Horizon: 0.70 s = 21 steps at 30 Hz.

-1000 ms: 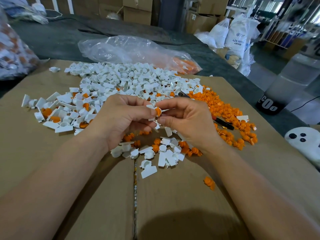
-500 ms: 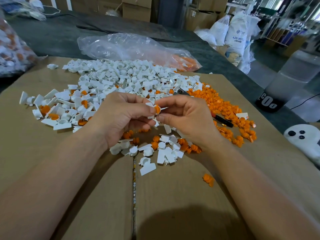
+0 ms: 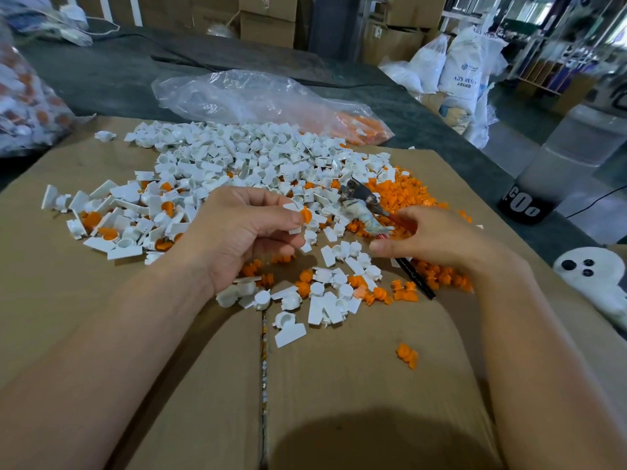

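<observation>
Right hand [image 3: 437, 242] off white piece [image 3: 292, 207], now on hammer [image 3: 356, 198].

One head cam, wide-angle; fwd & down; close over cardboard [image 3: 339, 385]

White clips [image 3: 237, 154], orange plugs [image 3: 403, 195], brown cardboard [image 3: 339, 385], clear bag [image 3: 254, 93], red-and-black tool handle [image 3: 415, 278]

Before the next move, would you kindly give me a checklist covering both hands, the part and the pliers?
1. Left hand pinches the white part: ok.
2. Orange plug fully seated in the white part: cannot tell.
3. Right hand has its fingers curled round the pliers handle: ok.
4. Pliers head apart from the white part: ok.
5. Pliers' jaws open enough: cannot tell.
</observation>
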### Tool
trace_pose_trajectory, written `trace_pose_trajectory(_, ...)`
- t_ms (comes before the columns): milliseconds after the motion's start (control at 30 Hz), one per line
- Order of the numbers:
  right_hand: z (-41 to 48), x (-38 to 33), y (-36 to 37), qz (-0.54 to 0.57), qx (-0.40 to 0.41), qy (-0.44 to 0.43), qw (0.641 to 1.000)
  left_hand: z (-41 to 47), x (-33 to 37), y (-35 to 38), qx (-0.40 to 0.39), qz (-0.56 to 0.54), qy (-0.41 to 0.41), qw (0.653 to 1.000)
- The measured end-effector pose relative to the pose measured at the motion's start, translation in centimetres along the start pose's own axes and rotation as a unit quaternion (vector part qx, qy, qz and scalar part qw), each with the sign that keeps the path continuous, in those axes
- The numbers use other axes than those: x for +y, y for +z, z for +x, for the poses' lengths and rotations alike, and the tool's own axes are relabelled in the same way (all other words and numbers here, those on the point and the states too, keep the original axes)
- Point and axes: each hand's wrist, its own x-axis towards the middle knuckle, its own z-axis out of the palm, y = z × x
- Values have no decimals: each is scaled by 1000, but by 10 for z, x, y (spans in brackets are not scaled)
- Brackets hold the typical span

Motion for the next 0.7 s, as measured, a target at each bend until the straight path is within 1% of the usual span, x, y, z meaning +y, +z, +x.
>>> trace_pose_trajectory(100,4,0,5,-39,17,-6,999,0,0,0,-3,-1,2,1000)
trace_pose_trajectory(233,5,-1,6,-21,53,-3,998,1,-1,1,-5,-4,2,1000)
trace_pose_trajectory(333,6,-4,7,-35,83,-9,996,2,-3,2,-7,-5,6,1000)
trace_pose_trajectory(533,10,-4,9,-53,126,11,991,3,-7,2,-2,-13,16,1000)
trace_pose_trajectory(600,12,-3,10,-61,135,13,989,4,-7,1,4,-23,22,999)
trace_pose_trajectory(700,11,-3,8,-34,167,4,985,5,-7,0,25,-48,37,998)
